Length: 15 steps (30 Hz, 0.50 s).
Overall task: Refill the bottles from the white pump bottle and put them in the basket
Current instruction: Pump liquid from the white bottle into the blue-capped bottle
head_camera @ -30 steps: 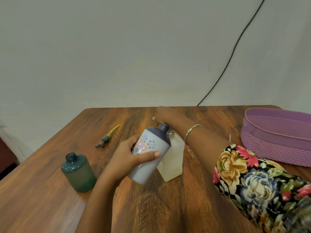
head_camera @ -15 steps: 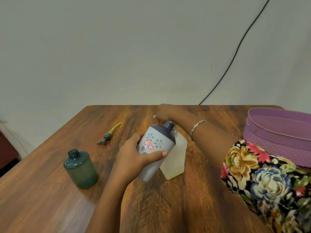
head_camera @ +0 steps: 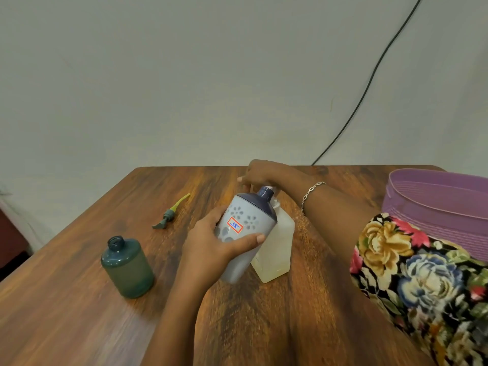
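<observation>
My left hand (head_camera: 211, 247) grips a pale grey bottle (head_camera: 244, 228) with flower prints, a red-framed sticker and a dark blue top, tilted so its open neck points toward the white pump bottle (head_camera: 277, 247). That translucent white bottle stands on the wooden table (head_camera: 264, 326) just behind it. My right hand (head_camera: 260, 174) rests on top of its pump head, which is mostly hidden. A dark teal bottle (head_camera: 126, 268) without a cap stands at the left. The purple basket (head_camera: 435, 207) sits at the right.
A teal pump head with a yellow-green tube (head_camera: 170, 213) lies on the table behind the teal bottle. A black cable (head_camera: 369, 83) runs down the grey wall to the table's far edge. The table's left edge slants past the teal bottle.
The grey bottle has stayed at the pump spout while my left hand holds it. My right hand has stayed on the pump head. The view shifted slightly.
</observation>
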Available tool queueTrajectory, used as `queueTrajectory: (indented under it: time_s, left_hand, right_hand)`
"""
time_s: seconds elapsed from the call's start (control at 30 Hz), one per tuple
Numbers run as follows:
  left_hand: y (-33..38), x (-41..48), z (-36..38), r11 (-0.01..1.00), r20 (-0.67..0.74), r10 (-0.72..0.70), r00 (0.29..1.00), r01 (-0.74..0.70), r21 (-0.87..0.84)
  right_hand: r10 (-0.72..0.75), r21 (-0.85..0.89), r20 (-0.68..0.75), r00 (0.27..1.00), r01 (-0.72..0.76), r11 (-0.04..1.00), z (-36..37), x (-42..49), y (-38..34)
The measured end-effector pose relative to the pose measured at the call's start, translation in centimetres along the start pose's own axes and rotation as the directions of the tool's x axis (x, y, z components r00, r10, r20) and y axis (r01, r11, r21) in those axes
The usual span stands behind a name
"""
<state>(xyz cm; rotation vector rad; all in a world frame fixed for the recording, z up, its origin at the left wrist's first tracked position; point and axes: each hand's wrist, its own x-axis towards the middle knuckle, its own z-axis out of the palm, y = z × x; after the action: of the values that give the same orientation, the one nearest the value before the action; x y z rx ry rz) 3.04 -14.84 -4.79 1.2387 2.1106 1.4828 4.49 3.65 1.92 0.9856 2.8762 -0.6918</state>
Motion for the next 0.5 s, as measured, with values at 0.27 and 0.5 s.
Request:
queueTrajectory:
  time_s: [0.27, 0.5]
  left_hand:
    - [-0.6, -0.1, 0.2, 0.999, -0.001, -0.032, 1.000, 0.032, -0.024]
    - [0.1, 0.1, 0.0, 1.000, 0.011, -0.005, 1.000, 0.005, -0.012]
  right_hand:
    - [0.027, -0.040, -0.037, 0.999, -0.028, 0.999, 1.3, 0.4, 0.5]
    - [-0.061, 0.146, -0.028, 0.998, 0.065, 0.987, 0.1, -0.7, 0.1]
